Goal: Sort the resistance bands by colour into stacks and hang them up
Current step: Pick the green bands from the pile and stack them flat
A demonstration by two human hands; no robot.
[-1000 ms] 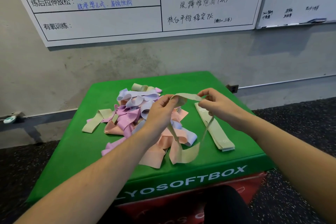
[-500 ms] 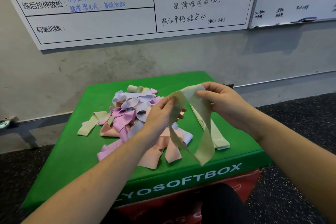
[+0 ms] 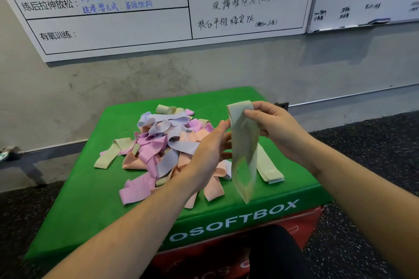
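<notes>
green band (image 3: 243,142) — right hand (image 3: 275,130) pinches top | left hand (image 3: 207,154) fingers hidden — grip unclear | lower loop blurred

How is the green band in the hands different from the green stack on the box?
The held green band hangs upright from the right hand; the green stack lies flat on the green soft box. The held band is one open loop; the stack is layered, flattened bands. Both are pale green.

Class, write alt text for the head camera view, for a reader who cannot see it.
A right hand holds up a pale green band while the left hand touches it, above a mixed pile of bands on a green box. A green stack lies alongside.
</notes>
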